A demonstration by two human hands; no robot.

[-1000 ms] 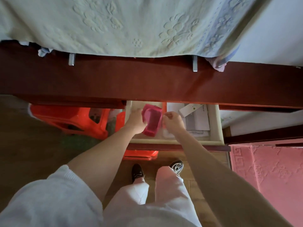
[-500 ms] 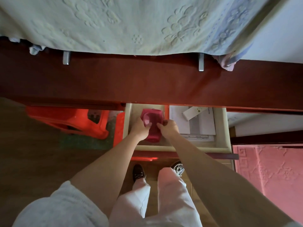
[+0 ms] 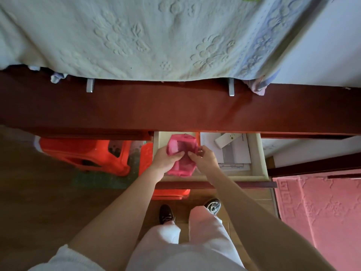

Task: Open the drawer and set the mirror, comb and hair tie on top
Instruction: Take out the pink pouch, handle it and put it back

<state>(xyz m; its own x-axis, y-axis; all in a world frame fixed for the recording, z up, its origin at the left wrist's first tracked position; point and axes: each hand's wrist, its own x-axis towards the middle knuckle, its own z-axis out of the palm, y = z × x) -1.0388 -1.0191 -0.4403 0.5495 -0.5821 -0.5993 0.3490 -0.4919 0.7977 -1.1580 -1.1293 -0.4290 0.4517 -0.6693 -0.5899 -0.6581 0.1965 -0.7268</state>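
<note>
Head view: no brand or label can be read; print on the papers [image 3: 233, 153] in the drawer's right part is too small to make out, and a white remote-like bar [image 3: 226, 140] lies tilted on them. The drawer [image 3: 257, 153] stands pulled out toward the person from under the dark red wooden top [image 3: 175, 110], whose near strip is bare; a pale embossed cloth [image 3: 156, 36] covers the far part. In the drawer's left part, both hands hold a pink folding mirror [image 3: 182, 153], its long axis running far to near, the far end raised. A pink comb [image 3: 173, 148] lies against its left side. The left hand [image 3: 166, 160] is clamped on the mirror's left edge; the right hand [image 3: 203, 156] pinches its right edge. Orange plastic stools [image 3: 88, 153] stand left of the drawer, beneath the top.
</note>
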